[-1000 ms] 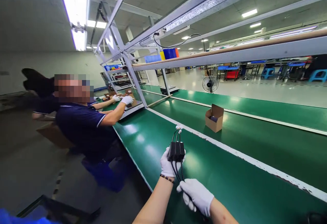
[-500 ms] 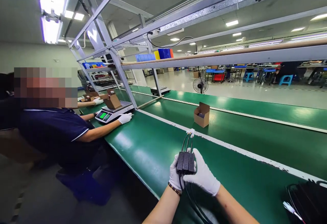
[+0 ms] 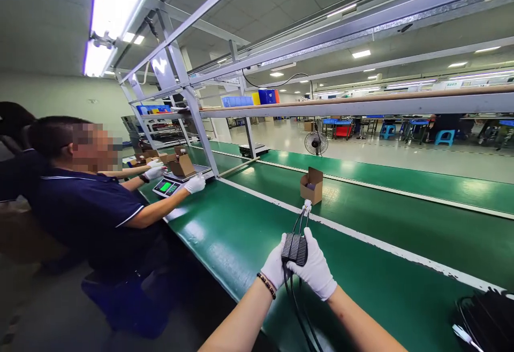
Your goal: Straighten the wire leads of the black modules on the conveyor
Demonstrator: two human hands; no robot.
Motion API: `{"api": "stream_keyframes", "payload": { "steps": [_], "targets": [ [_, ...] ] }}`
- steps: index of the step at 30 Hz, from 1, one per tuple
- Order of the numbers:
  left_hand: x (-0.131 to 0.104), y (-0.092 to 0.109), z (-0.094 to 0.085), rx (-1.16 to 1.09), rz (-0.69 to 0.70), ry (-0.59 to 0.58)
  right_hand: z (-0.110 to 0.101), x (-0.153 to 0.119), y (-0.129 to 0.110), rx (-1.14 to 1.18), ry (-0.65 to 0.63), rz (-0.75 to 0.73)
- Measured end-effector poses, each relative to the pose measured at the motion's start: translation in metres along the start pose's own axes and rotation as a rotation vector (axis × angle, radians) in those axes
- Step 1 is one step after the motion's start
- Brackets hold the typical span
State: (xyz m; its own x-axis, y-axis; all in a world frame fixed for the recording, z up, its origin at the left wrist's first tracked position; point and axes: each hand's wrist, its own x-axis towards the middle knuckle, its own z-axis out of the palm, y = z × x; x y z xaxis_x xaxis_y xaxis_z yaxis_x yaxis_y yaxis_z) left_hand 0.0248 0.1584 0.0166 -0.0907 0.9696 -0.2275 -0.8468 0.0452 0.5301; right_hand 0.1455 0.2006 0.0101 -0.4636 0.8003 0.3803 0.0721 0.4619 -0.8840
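The grip of both gloved hands is closed around the black ribbed blocks (image 3: pixel 294 249), apparently three side by side: the left hand (image 3: pixel 275 265) supports them from the left, and the right hand (image 3: pixel 315 266) wraps the right side, its thumb across the near end. Its fingers are partly hidden, so how firmly they press cannot be told.

The blocks are held over the near part of the green tabletop (image 3: pixel 225 234). Short leads run from their far end to white connectors (image 3: pixel 307 206), which overlap the white strip and the foot of a lidded carton (image 3: pixel 311 189) in view; whether they touch either cannot be told. Long black cables (image 3: pixel 295 298) hang from the near end and leave the view at the bottom. At the near right lies a dark cable bundle (image 3: pixel 488 320).

The step in hand looks like gathering and squaring up the blocks. The next move seems to call for keeping them pressed together, leads aligned, while the trailing cables are brought under control so they do not pull the set askew.
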Motion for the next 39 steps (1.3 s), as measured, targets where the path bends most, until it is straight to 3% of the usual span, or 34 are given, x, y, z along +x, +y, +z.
{"api": "stream_keyframes", "payload": {
  "steps": [5, 11, 14, 17, 26, 30, 35, 39],
  "targets": [
    [0.010, 0.012, -0.015, 0.145, -0.064, 0.037, -0.011, 0.006, 0.010, 0.125, -0.054, 0.036],
    [0.034, 0.051, -0.035, 0.405, -0.069, 0.064, -0.053, -0.006, 0.030, 0.770, -0.072, 0.205],
    [0.042, 0.067, -0.034, 0.533, -0.045, 0.029, -0.066, -0.015, 0.036, 1.062, -0.039, 0.341],
    [0.050, 0.070, -0.029, 0.649, 0.009, 0.013, -0.071, -0.021, 0.040, 1.224, 0.020, 0.415],
    [0.090, 0.038, -0.035, 0.939, 0.337, 0.052, -0.087, -0.012, 0.032, 1.263, 0.171, 0.654],
    [0.096, 0.025, -0.043, 0.977, 0.417, 0.036, -0.093, -0.011, 0.024, 1.128, 0.280, 0.615],
    [0.074, 0.006, -0.033, 0.964, 0.508, 0.045, -0.099, -0.006, 0.015, 1.043, 0.288, 0.495],
    [0.038, -0.041, 0.002, 0.935, 0.497, 0.021, -0.091, 0.005, 0.009, 0.800, 0.319, 0.383]
  ]
}}
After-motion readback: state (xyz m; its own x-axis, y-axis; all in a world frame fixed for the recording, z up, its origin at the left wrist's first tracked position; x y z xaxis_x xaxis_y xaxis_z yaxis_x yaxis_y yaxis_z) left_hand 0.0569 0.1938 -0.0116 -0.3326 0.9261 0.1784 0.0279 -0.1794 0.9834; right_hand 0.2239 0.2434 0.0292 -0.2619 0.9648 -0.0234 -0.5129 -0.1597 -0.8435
